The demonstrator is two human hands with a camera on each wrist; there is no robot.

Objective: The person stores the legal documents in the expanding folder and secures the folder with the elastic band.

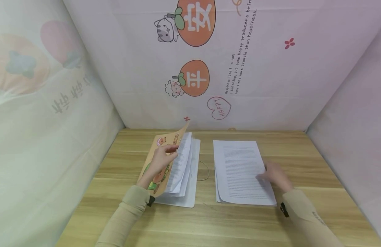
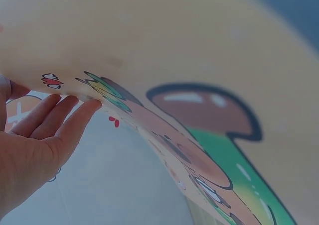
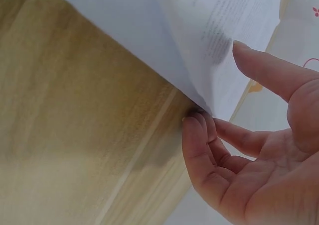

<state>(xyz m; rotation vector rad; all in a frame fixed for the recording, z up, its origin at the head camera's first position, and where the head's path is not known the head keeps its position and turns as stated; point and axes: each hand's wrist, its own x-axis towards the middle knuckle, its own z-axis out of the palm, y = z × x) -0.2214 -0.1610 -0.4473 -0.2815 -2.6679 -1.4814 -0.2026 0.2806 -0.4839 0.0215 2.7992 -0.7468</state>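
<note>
On the left of the table, a folder [image 1: 161, 164] with an orange cartoon cover stands partly lifted, with several printed sheets [image 1: 179, 168] inside it. My left hand [image 1: 162, 159] pinches the cover near its free edge; the left wrist view shows the fingers [image 2: 70, 120] at that edge. To the right lies a stack of printed paper [image 1: 242, 173], its near left corner slightly curled. My right hand [image 1: 276, 176], a little blurred, is at the stack's right edge. Its fingertips [image 3: 194, 128] touch the paper's edge, and the thumb stands apart over the top page.
A thin elastic loop [image 1: 205, 171] sticks out from the folder's pale back cover [image 1: 194, 185] onto the wooden table [image 1: 209, 223]. Printed fabric walls [image 1: 258, 85] enclose the table at the back and on both sides.
</note>
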